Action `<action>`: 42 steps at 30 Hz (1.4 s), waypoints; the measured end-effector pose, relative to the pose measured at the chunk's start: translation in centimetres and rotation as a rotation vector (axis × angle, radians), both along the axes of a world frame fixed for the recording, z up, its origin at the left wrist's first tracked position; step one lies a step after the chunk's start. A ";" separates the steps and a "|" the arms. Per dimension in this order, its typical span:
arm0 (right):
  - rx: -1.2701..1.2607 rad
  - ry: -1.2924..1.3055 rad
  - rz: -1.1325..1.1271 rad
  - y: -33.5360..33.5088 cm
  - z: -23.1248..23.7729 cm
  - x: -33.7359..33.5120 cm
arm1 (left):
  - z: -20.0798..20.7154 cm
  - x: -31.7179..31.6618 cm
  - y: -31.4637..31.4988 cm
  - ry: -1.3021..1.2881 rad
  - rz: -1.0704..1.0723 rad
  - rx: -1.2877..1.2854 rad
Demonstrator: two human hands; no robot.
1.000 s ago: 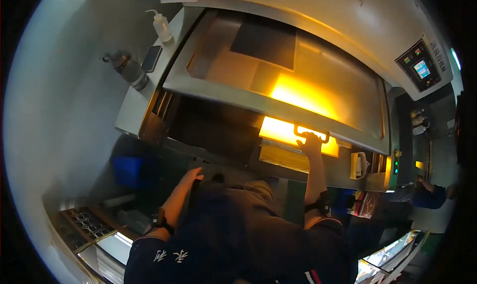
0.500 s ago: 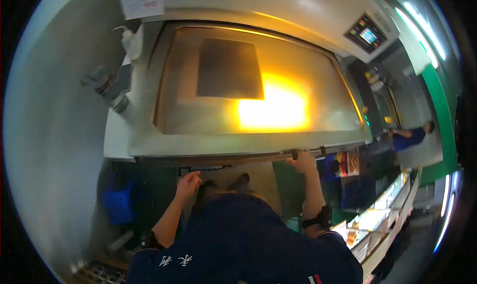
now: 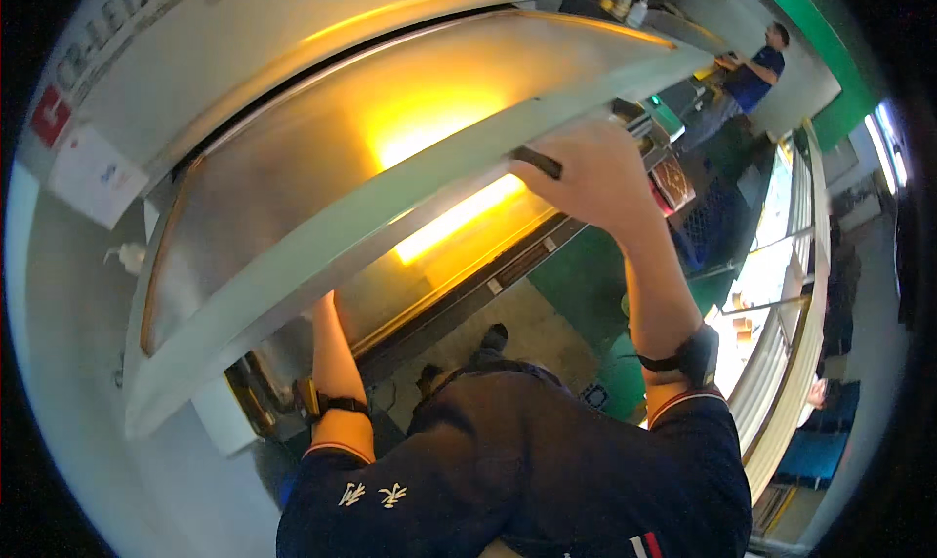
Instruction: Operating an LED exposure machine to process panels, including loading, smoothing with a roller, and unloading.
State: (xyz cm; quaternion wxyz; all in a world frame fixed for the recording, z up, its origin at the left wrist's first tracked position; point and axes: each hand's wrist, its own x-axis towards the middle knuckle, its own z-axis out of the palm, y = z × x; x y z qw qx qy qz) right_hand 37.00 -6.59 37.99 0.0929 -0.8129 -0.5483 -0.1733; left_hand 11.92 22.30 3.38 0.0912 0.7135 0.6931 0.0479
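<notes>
A large framed lid (image 3: 410, 194) is raised and tilted above the machine's bed (image 3: 415, 299). My right hand (image 3: 595, 172) is closed around the dark handle (image 3: 538, 162) on the lid's front edge. My left hand (image 3: 326, 302) reaches in under the lid at the left; the frame covers most of it, so its fingers are hidden. Bright yellow light shines through the lid's clear sheet (image 3: 283, 167) and along the bed beneath it. The dark rectangular sheet seen earlier cannot be seen now.
A white bottle (image 3: 127, 257) stands by the machine's left side. On the right a co-worker (image 3: 756, 80) stands at other equipment. A lit table with a pale long edge (image 3: 781, 431) runs along my right. The dark lower edge of the machine (image 3: 459, 296) crosses in front of me.
The lid has gone from lying flat to raised, lifted by my right hand on its handle. My left hand has moved from near my body to under the lid. My view has swung round.
</notes>
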 end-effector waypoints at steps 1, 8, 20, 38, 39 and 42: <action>0.143 -0.014 0.081 0.8 0.1 0.6 | -0.3 0.0 -0.1 0.033 0.023 0.026; 0.440 -0.085 0.304 4.1 4.0 3.6 | 0.1 -1.7 4.0 0.067 0.172 -0.116; 0.493 -0.009 0.553 9.5 9.9 8.0 | -2.2 -6.2 13.4 -0.435 0.016 -0.450; 0.799 -0.206 0.173 8.4 7.1 7.4 | 2.2 -6.4 10.8 -0.999 0.190 -0.874; 1.146 -0.325 0.321 8.5 4.6 7.5 | 2.5 -5.6 9.6 -1.090 0.145 -0.852; 0.885 0.250 0.129 3.5 -7.6 2.3 | 1.9 -3.4 5.0 -1.250 0.203 -0.703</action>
